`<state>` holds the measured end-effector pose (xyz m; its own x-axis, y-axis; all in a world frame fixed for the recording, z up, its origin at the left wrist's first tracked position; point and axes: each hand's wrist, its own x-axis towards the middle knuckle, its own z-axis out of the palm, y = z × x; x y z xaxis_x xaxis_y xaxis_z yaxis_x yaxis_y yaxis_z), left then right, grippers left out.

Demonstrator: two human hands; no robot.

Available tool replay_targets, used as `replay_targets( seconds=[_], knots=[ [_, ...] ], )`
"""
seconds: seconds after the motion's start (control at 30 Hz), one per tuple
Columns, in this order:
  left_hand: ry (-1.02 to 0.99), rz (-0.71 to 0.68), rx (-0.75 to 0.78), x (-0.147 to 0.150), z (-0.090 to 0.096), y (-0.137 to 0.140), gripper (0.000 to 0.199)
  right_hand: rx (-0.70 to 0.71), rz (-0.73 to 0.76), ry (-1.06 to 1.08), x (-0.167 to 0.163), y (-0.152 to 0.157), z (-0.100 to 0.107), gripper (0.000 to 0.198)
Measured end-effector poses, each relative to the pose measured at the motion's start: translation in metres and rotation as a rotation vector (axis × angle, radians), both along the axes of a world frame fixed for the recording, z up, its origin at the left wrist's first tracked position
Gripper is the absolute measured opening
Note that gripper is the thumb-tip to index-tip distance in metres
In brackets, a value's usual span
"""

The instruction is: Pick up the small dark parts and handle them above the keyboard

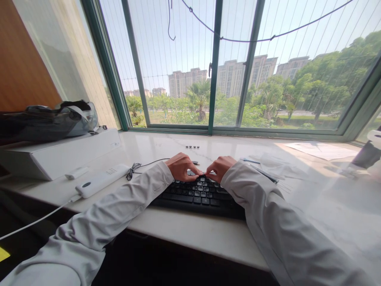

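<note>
A black keyboard lies on the pale stone-look sill below my hands. Several of its key spots show light patches among the black keys. My left hand is over the keyboard's far part, thumb and fingers closed in a pinch. Just to its right, my right hand pinches toward the same spot, and the fingertips nearly meet. A tiny dark piece may be between them, too small to make out. Beyond the hands, several small black keycaps stand in a row.
A white power strip and a bundled black cable lie left, near a white box carrying a dark bag. Thin tools and clear plastic lie right. A paper sheet is near the window.
</note>
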<state>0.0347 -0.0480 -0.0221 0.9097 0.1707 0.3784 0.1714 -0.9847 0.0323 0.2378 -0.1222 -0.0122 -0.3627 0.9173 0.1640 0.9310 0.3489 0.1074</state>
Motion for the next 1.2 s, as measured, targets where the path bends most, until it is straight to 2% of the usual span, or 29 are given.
replay_targets(
  seconds=[0.27, 0.53, 0.77, 1.0, 1.2],
  knots=[
    [0.055, 0.061, -0.018, 0.002, 0.004, -0.006, 0.022, 0.055, 0.033, -0.095, -0.004, -0.006, 0.004, 0.028],
    [0.044, 0.004, 0.123, 0.002, 0.006, -0.01, 0.022, 0.038, 0.015, -0.145, -0.009, -0.013, 0.011, 0.029],
    [0.045, -0.025, 0.189, 0.001, 0.006, -0.01, 0.022, 0.042, 0.026, -0.136, -0.006, -0.01, 0.006, 0.03],
    [0.051, -0.021, 0.172, 0.001, 0.005, -0.009, 0.022, 0.046, -0.066, -0.073, -0.008, 0.0, 0.001, 0.032],
    [0.055, -0.006, 0.155, 0.002, 0.004, -0.011, 0.023, 0.03, -0.003, -0.104, -0.008, -0.005, 0.003, 0.029]
  ],
)
